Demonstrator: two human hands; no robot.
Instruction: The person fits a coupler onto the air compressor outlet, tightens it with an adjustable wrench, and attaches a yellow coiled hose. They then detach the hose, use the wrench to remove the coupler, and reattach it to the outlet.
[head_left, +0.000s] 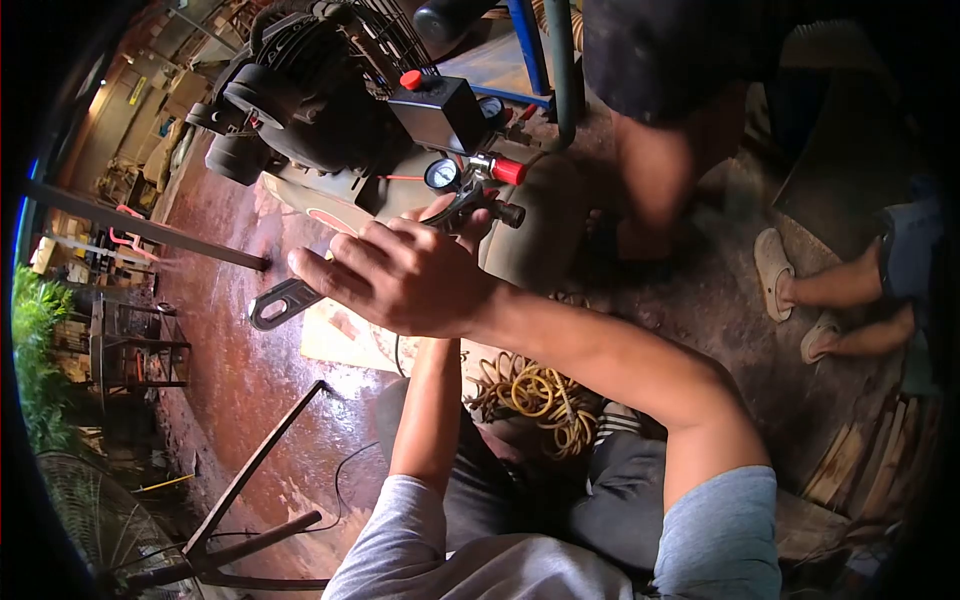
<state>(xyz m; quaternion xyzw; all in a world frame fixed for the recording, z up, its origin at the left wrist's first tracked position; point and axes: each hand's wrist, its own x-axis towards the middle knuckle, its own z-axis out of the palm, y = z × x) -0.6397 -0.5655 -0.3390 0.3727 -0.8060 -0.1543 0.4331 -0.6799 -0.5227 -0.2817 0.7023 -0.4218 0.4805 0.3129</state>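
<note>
My right hand (410, 275) is closed round the handle of a dark adjustable wrench (283, 303), whose slotted end sticks out to the left. The wrench's head is up by the fittings under the pressure gauge (442, 174), beside a red knob (509, 171) and a black knob (510, 213). Beneath and beyond my right hand, my left hand (474, 226) is mostly hidden; its visible fingers are bent close about the wrench head and fittings, and what they grip is unclear. The fittings belong to an air compressor (310, 110) with a black switch box (437, 110).
Coiled yellow hose (535, 395) lies between my legs. Another person's bent leg (655, 170) is at the upper right, and a person's feet in clogs (773, 270) are farther right. A metal frame (250, 475) stands lower left; wood pieces (865, 465) lie lower right.
</note>
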